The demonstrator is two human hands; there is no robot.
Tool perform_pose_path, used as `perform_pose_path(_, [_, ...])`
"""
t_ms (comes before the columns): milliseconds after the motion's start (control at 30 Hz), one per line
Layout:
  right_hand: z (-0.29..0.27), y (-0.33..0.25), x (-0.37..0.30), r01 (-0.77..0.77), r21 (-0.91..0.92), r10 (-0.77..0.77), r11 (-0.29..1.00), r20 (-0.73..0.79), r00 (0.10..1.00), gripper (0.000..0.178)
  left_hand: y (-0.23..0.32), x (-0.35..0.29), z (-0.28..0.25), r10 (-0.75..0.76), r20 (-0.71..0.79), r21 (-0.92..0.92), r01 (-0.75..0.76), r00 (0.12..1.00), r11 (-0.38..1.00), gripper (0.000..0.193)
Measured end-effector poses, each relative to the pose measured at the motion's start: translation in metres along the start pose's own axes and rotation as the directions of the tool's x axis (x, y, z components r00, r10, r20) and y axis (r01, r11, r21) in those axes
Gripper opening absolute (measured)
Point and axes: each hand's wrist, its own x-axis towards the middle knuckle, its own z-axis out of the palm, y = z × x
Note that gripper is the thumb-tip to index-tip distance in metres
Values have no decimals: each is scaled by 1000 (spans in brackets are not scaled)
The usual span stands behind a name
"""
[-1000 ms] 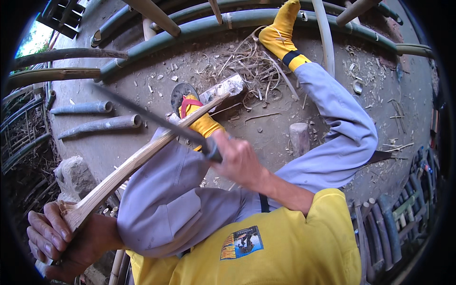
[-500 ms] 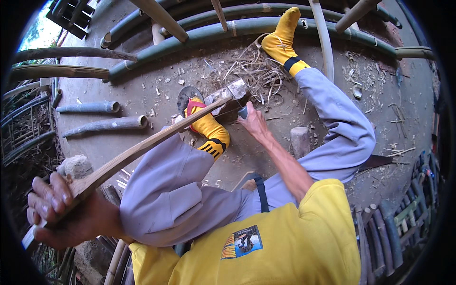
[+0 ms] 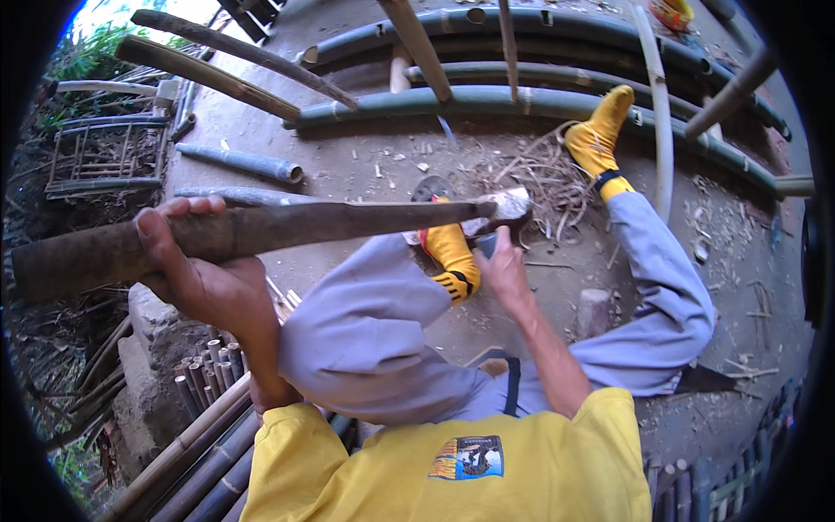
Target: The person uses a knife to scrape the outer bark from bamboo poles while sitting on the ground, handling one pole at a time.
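My left hand (image 3: 213, 283) is closed around the wide near end of a long brown bamboo slat (image 3: 296, 230). The slat reaches across to the right, over my left shin, and its thin far end is by a pale, whitish block (image 3: 511, 204) on the ground. Close to that end, my right hand (image 3: 506, 265) is closed on a tool with a grey-blue handle (image 3: 486, 245). A dark part of this tool shows beside the block; the rest of it is hidden. My left foot, in a yellow sock (image 3: 452, 252), is beside the block, partly behind the slat.
Bamboo shavings (image 3: 548, 191) lie in a heap beyond the block. A frame of thick bamboo poles (image 3: 487, 100) runs across the far side, with slats leaning over it. Cut bamboo tubes (image 3: 239, 162) lie at left. A short wooden stump (image 3: 594, 311) stands near my right leg.
The slat has swung from a steep slant to nearly level and turned its broad brown side up. My left hand has risen with it. The whole view has shifted.
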Motion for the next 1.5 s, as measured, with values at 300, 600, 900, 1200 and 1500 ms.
perform_pose_path(300, [-24,-54,-46,311,38,-313,950,143,939,38,-5,-2,-12,-104,78,-105,112,991,988,21])
perform_pose_path(600, [-23,103,32,-2,-235,-4,972,-24,1000,36,-7,3,1,-121,252,-293,195,960,936,16])
perform_pose_path(900, [-62,-25,-56,199,117,-203,973,26,979,37,15,17,23,-29,265,-241,96,964,966,26])
perform_pose_path(1200, [-82,-123,-98,470,157,-485,869,73,872,41,45,-39,42,92,530,-313,94,843,945,18])
perform_pose_path(1500, [-73,-55,-71,85,-61,-77,995,128,989,45,69,-41,53,33,625,-229,143,780,963,19])
